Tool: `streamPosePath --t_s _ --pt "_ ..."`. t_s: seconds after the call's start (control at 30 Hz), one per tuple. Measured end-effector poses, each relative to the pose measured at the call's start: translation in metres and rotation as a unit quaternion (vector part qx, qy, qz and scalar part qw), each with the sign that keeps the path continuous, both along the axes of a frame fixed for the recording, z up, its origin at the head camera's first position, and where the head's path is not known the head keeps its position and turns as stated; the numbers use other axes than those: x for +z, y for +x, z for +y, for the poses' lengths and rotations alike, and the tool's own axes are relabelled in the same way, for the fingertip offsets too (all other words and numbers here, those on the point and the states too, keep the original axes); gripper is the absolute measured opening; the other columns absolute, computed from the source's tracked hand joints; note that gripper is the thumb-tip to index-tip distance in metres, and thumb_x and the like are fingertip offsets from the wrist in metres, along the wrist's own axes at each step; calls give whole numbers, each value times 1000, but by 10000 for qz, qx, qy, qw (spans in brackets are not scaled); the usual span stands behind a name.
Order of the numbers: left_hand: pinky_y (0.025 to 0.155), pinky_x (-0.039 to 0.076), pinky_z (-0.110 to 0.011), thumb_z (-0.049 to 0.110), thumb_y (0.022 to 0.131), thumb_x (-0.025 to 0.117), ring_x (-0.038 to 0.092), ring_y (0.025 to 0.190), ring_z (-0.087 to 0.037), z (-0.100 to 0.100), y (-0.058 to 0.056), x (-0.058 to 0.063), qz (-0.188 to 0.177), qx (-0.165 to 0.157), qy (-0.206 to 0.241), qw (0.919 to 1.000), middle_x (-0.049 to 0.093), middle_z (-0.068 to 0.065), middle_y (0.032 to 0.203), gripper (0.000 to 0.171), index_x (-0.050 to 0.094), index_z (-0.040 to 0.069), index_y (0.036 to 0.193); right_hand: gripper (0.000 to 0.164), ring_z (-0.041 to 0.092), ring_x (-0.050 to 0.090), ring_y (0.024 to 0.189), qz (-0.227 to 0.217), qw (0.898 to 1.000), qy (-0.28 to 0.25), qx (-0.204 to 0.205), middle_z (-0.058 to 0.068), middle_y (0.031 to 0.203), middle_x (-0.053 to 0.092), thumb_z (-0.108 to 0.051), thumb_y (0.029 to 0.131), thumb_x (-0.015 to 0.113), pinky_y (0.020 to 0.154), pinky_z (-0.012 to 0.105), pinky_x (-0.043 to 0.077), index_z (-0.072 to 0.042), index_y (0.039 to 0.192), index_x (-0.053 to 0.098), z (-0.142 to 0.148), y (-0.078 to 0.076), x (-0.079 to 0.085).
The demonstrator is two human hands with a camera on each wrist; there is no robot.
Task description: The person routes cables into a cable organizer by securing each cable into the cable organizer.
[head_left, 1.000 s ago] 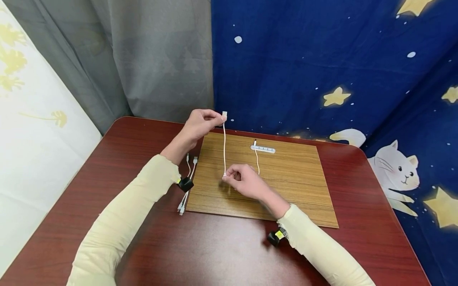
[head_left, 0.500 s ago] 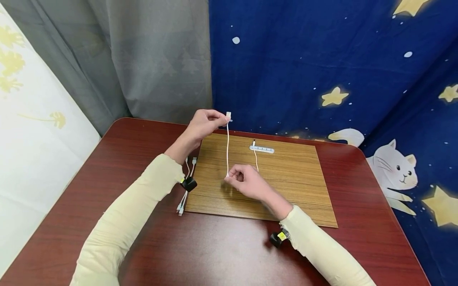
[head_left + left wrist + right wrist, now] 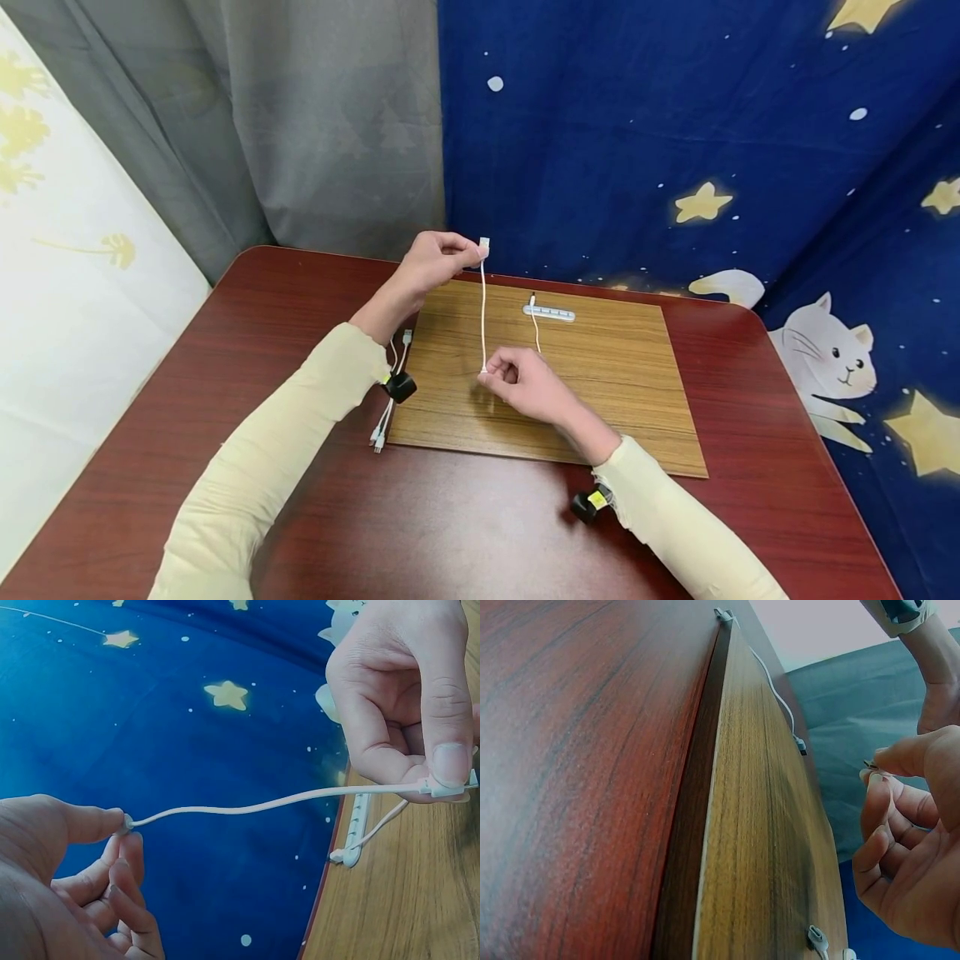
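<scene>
A short white USB cable (image 3: pixel 483 317) is stretched between the two hands above the wooden board (image 3: pixel 615 375). My left hand (image 3: pixel 438 258) pinches its USB-A plug between thumb and fingers, up near the board's far edge. Lower and nearer, my right hand (image 3: pixel 528 383) pinches the small plug at the other end; its metal tip pokes out past the thumb in the left wrist view. Beyond the right hand, a white cable holder strip (image 3: pixel 555 314) lies on the board. A second white cable (image 3: pixel 536 327) sits in its left end and runs back toward me, partly hidden by the right hand.
More white cables (image 3: pixel 382 425) lie on the red-brown table (image 3: pixel 450 533) along the board's left edge, partly under the left wrist in the head view. Behind the table hang a grey curtain (image 3: pixel 337 125) and a blue starry curtain (image 3: pixel 585 167).
Both hands have drifted slightly to the right with the stretched cable between them. Their pinches on its two ends look the same, and the holder strip stays put.
</scene>
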State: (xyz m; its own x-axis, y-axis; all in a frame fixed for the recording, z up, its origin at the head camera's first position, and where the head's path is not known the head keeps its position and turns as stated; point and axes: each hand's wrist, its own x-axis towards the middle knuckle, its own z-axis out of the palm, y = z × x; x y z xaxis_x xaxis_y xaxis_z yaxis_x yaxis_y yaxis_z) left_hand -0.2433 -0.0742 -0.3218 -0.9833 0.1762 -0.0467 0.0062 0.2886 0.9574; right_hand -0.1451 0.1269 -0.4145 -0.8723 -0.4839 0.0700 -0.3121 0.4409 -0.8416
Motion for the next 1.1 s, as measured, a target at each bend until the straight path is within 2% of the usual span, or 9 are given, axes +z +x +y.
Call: streamPosePath --t_s 0.37,0.77,0.9,1.1 --pt "73 40 -33 27 95 73 52 89 -24 8 -3 -2 -32 -149 14 9999 70 -7 103 22 76 6 103 11 12 50 61 -4 9999 -16 -114 -2 75 60 -12 96 71 56 25 40 -9 87 67 6 3 -2" --pt "73 41 -33 27 95 74 55 95 -30 15 -5 -5 -120 -170 41 9998 68 -7 101 23 75 6 103 9 12 51 63 -79 9996 -52 -255 -2 76 60 -11 95 72 56 25 41 -8 87 68 15 6 -4" --pt "74 41 -33 26 95 73 56 100 -34 15 -5 -6 -128 -169 54 9998 69 -8 103 22 75 5 103 9 12 51 62 -74 9996 -43 -270 -2 76 60 -11 95 72 55 24 40 -8 88 68 16 6 -5" --pt "75 41 -34 26 95 73 56 99 -33 16 -6 -8 -85 -231 72 9997 69 -15 109 23 75 4 103 9 13 52 62 -45 9995 -13 -320 -2 76 61 -11 95 72 55 24 41 -9 88 69 17 5 -7"
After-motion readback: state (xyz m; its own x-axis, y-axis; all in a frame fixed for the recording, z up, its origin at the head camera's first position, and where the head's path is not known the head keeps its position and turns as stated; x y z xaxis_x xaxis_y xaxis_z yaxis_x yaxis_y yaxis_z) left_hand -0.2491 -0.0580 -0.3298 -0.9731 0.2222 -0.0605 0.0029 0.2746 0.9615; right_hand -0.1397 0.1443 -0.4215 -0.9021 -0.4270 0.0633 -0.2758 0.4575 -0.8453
